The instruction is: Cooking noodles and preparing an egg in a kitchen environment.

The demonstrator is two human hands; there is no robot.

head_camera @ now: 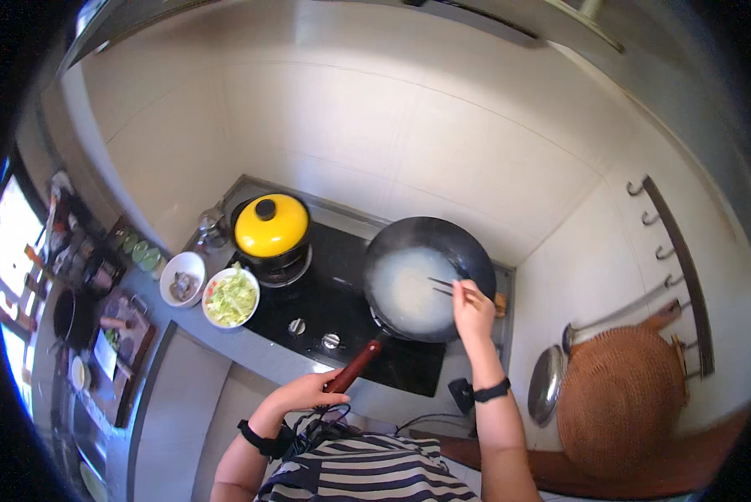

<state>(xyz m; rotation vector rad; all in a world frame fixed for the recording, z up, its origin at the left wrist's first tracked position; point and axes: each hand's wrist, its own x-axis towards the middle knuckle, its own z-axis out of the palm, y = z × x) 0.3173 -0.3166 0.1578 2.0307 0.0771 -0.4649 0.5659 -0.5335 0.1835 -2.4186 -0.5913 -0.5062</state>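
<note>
My left hand [309, 390] is around the reddish wooden handle [358, 366] of a black wok [427, 231], which sits over the right side of a black glass hob [337, 257]. In the wok is cloudy, whitish liquid [413, 292], with pale food in it that I cannot tell apart; a little steam rises. My right hand [474, 307] holds a pair of dark chopsticks [444, 287], their tips over the liquid. Left of the wok, a pot with a yellow lid [272, 227] stands on the other burner. A bowl of shredded green vegetable [231, 298] is beside the hob.
Another white bowl [182, 280] holds what looks like raw shrimp. Farther left, a cutting board [138, 351] bears a cleaver [106, 354]. Two control knobs [331, 341] are at the hob's front. A ladle [620, 309] and a woven round item [623, 398] hang on the right wall.
</note>
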